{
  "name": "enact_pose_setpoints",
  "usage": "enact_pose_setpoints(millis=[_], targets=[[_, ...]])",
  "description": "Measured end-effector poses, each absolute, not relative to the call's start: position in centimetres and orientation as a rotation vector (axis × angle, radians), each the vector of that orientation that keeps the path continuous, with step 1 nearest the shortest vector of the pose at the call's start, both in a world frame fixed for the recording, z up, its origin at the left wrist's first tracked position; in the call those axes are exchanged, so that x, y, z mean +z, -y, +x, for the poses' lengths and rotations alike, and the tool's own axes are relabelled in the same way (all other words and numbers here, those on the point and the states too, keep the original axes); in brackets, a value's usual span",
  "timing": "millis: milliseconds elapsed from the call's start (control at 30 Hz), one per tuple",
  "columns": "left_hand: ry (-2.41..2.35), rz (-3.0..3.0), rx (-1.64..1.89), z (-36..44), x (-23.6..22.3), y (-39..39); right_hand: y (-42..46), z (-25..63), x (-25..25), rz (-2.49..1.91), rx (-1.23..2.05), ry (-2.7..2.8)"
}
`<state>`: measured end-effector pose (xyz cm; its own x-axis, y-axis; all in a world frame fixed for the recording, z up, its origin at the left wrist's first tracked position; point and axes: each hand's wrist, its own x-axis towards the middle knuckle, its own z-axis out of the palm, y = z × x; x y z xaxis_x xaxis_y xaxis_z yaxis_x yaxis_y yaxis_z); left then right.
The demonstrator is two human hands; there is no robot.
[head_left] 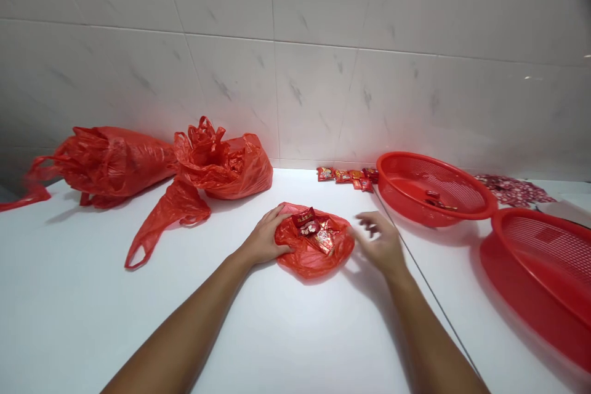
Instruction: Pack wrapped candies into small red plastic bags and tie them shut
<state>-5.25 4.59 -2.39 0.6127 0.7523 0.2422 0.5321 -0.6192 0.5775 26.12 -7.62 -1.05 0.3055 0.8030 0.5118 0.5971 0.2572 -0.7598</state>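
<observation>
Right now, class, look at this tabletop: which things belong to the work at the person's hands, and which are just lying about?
At work: left hand resting on a flattened red plastic bag; right hand beside it; red wrapped packets on the bag.

Lying about: bunched red plastic bags; small red sachets; red mesh baskets.

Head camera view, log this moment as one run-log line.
left hand on red plastic bag | right hand open beside bag | red-wrapped sweets on bag | red mesh basket to right

Three crumpled red plastic bags (108,160) are lying in view, two round red plastic mesh baskets (429,188) are sitting nearby, and about six small red foil-wrapped packets (342,176) are lying clustered together.
</observation>
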Motion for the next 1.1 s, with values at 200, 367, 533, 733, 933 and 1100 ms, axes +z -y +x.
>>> enact_pose_setpoints(millis=[200,367,533,733,933,1100], targets=[[-1.054,2.387,0.621,-5.2,-2.2,-4.2,7.1,24.5,-2.5,-1.854,0.393,1.65],[-1.076,2.375,0.61,-5.3,-2.9,-4.4,7.7,28.5,-2.3,-1.889,0.379,1.479],[-1.003,2.453,0.794,-4.9,-1.9,-3.5,8.4,26.4,-1.5,-1.404,0.184,0.984],[-0.885,2.549,0.986,-4.5,-0.6,-2.5,7.9,25.8,-1.7,-1.277,0.224,0.874],[-0.725,2.576,1.149,-4.2,-0.8,-2.3,8.2,26.3,-1.4,-1.33,-0.012,0.978],[-0.553,2.641,1.182,-3.0,-0.7,-1.1,8.4,23.0,-0.5,-1.158,-0.33,1.712]])
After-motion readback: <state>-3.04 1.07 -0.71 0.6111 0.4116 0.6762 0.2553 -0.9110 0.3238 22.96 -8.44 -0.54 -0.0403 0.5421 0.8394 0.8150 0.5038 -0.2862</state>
